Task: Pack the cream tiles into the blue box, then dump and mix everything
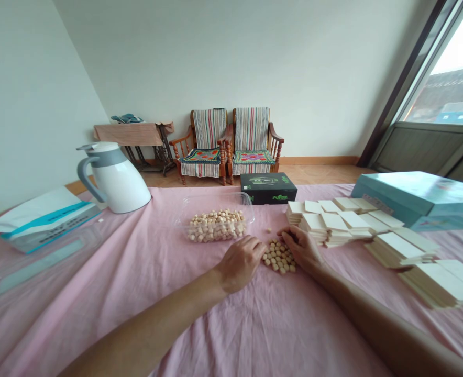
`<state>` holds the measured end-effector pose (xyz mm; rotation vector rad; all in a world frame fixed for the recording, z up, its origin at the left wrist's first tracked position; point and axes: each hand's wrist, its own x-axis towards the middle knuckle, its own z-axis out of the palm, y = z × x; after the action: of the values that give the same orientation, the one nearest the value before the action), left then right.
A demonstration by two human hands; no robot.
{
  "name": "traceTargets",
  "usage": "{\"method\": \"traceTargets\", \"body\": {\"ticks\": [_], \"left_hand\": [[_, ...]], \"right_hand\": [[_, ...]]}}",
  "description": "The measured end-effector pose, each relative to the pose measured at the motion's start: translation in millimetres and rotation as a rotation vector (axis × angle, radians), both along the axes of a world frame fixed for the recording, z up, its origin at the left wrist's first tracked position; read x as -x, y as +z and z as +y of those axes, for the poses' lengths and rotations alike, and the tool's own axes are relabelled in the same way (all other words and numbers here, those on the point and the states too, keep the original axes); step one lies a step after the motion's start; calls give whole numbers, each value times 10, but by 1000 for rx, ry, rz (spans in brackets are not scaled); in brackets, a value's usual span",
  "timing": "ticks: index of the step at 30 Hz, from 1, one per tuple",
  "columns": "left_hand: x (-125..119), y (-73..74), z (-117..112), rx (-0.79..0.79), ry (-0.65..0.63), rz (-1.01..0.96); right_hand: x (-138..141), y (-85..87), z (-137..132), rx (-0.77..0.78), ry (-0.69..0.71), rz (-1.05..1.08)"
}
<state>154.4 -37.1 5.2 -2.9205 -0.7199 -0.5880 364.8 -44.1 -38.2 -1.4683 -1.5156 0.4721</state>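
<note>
A flat cluster of small, pale tan, rounded pieces (277, 257) lies on the pink cloth between my two hands; their exact kind is too small to tell. At its left edge, my left hand (242, 263) is closed, fingers curled down, and whatever they hold is hidden. My right hand (302, 247) rests along the right side of the cluster, with thumb and forefinger bent and a little apart near its top. One loose piece (269, 230) sits just beyond the cluster. More such pieces fill a clear plastic tub (182, 217) to the left.
Stacks of cream-coloured rectangular blocks (355, 220) stand to the right, before a light blue box (420, 201). A black box (268, 188) is at the table's far edge. On the left are a white jug (123, 183), an opened packet (51, 225) and a clear lid (39, 267).
</note>
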Motion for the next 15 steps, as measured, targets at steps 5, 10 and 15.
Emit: {"method": "traceTargets", "body": {"ticks": [5, 10, 15], "left_hand": [[128, 349, 74, -209, 24, -234], [279, 526, 247, -314, 252, -412], [156, 358, 109, -132, 28, -251]], "right_hand": [[-2, 3, -1, 14, 6, 11], [8, 4, -4, -3, -1, 3], [10, 7, -5, 1, 0, -1]]}}
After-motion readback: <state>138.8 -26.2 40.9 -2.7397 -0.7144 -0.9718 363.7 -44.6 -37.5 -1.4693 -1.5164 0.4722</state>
